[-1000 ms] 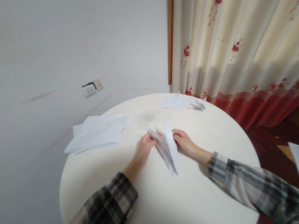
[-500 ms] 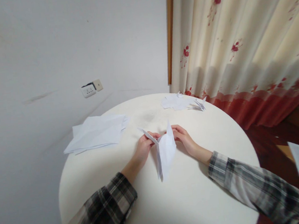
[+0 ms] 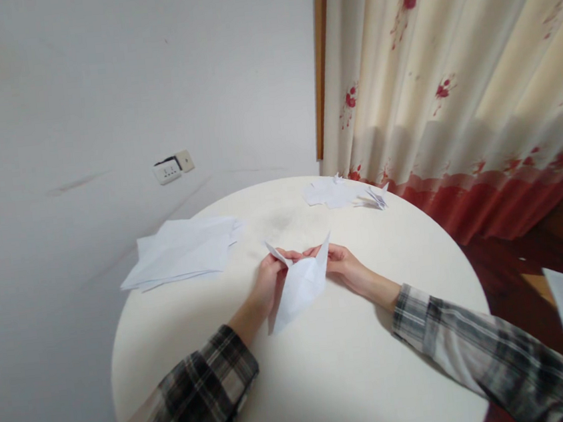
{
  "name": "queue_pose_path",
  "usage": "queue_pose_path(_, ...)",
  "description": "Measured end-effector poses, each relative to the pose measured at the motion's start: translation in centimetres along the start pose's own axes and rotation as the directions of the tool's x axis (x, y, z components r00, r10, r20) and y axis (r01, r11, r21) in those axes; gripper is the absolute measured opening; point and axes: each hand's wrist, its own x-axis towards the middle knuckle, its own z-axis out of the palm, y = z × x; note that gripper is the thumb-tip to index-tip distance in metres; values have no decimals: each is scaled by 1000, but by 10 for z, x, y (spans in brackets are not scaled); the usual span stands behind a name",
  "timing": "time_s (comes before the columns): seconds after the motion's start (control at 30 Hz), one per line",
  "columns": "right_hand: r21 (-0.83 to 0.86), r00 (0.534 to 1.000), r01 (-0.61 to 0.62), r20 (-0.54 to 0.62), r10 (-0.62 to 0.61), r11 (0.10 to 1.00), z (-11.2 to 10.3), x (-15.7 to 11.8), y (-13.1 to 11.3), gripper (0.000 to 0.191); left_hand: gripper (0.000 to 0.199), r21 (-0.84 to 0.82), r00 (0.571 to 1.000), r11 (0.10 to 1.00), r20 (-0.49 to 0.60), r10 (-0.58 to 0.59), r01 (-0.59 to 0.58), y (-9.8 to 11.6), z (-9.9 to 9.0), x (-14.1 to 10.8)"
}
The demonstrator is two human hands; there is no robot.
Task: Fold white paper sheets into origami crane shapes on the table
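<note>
A folded sheet of white paper (image 3: 300, 288) is held just above the round white table (image 3: 368, 369), its broad diamond-shaped face turned toward me. Two pointed flaps stick up from its far end, one to each side. My left hand (image 3: 269, 276) grips the paper at the left flap, fingers curled behind it. At the right flap, my right hand (image 3: 345, 266) pinches the far edge. Both sets of fingertips nearly meet behind the paper, which partly hides them.
A stack of white paper sheets (image 3: 180, 252) lies at the table's left. Toward the back right are a flat piece of paper (image 3: 327, 194) and a small folded paper figure (image 3: 377, 198). Behind stand a wall with a socket (image 3: 167, 172) and a flowered curtain (image 3: 430, 94).
The folded paper has tilted, so its near tip points further left and its broad face shows. My right fingers have come inward toward my left ones.
</note>
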Motion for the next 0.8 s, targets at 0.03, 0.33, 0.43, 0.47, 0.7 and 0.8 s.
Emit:
queue_pose_path(0.03, -4, 1000, 4, -20, -4, 1000, 0, 0, 1, 21, 8, -10, 1000, 1000, -12, -11, 11, 2, 2, -1)
queue_pose_path(0.33, 11, 995, 19, -95, -18, 1000, -1, 1, 2, 11, 6, 43, 999, 999, -35, 2, 0, 8, 2, 0)
queue_pose_path(0.43, 23, 992, -1, -129, 4, 1000, -1, 1, 0, 10, 8, 38, 1000, 999, -14, 6, -6, 10, 6, -1)
queue_pose_path(0.47, 32, 990, -11, -143, 15, 999, -1, 1, 0, 10, 10, 36, 1000, 999, 3, 0, 0, 11, 8, -2)
queue_pose_path(0.7, 101, 987, -63, -144, 77, 993, -2, 0, 0, 8, 20, 14, 979, 992, 160, -127, 126, 12, 11, -8)
queue_pose_path(0.8, 83, 987, -76, -135, 87, 994, -2, 0, 0, 9, 22, 7, 963, 988, 225, -151, 153, 9, 10, -5)
